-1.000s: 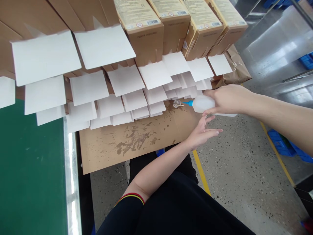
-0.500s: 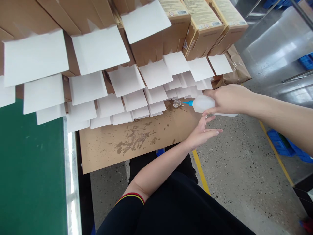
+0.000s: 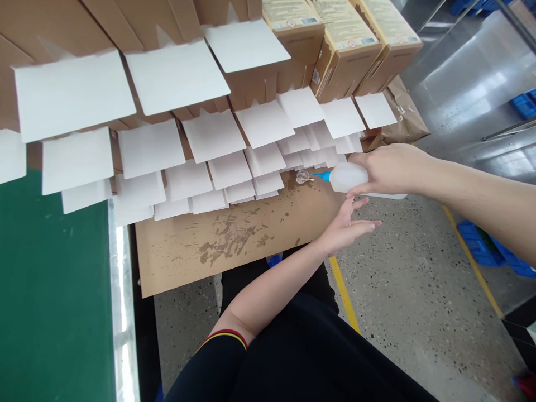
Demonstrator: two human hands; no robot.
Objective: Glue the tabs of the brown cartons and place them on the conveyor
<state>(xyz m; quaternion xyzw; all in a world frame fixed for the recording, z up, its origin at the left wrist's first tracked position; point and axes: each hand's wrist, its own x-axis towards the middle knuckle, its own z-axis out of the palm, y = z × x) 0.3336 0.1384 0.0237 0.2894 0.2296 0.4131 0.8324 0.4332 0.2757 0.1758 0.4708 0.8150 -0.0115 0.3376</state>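
My right hand (image 3: 393, 167) is wrapped round a translucent white squeeze bottle (image 3: 348, 177) with a blue nozzle, tilted with its tip pointing left. Just below the bottle, my left hand (image 3: 344, 228) has its fingers spread and holds nothing; its fingertips come close to the bottle, and I cannot tell whether they touch. In front of the nozzle tip, a small clear round dish (image 3: 303, 177) with a thin pale stick sits on the cardboard sheet (image 3: 167, 257). Dark wet-looking stains mark the sheet. Above it hang rows of white box flaps (image 3: 215, 134).
Brown cartons (image 3: 349, 61) are stacked at the top, their flaps overhanging the sheet. A green work surface (image 3: 50, 290) with a metal edge lies at left. Blue crates (image 3: 481, 245) stand on the speckled floor at right, beside yellow lines.
The uppermost cartons and their white flaps at top left have shifted slightly to the right. Both hands and the bottle have stayed in place.
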